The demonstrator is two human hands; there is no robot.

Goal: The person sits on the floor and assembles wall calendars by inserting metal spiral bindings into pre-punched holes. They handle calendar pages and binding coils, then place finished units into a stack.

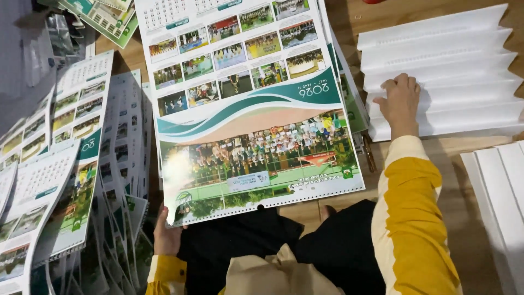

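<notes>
A large printed calendar sheet (251, 109) with photo tiles, a teal wave band and a punched bottom edge lies in front of me, over my lap. My left hand (165, 234) grips its near-left corner from below. My right hand (400, 99), in a yellow and cream sleeve, rests with curled fingers on the left edge of a fanned stack of white paper sheets (453, 71) at the upper right. I cannot see anything pinched between those fingers.
Several more calendar sheets (65, 164) lie fanned in a pile at the left. More sheets (103, 16) sit at the top left. Another white stack (499, 202) is at the right edge. The wooden floor (464, 202) shows between them.
</notes>
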